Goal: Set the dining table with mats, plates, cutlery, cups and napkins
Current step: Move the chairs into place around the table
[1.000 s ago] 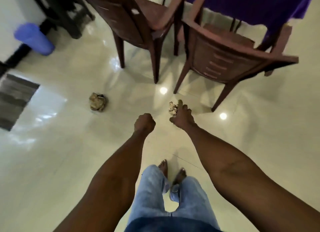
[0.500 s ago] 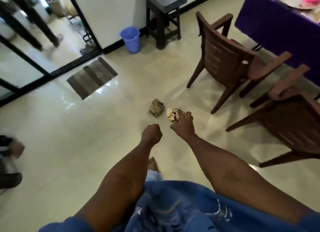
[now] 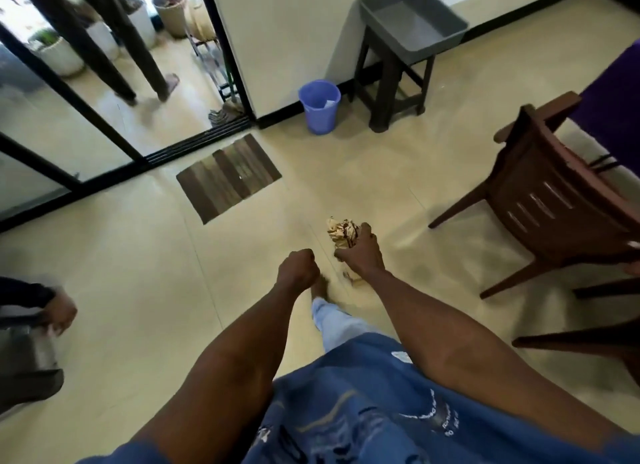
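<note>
The head view faced away from the dining table: only a purple-covered corner showed at the right edge, and its top was out of frame, so how much of the setting was done could not be told. A brown chair stood just beside that corner.

The right hand had its fingers curled round a crumpled paper wad, beige with dark marks, carried above the floor; whether it was a napkin could not be told. The left hand was clenched in a fist, apparently on nothing.

Ahead, well apart from the hands, a blue bin stood against the wall beside a dark stool bearing a grey tub. A striped doormat lay by the sliding door.

Judged from this, the wad was probably headed for the bin. No mats, plates, cutlery or cups were in sight.
</note>
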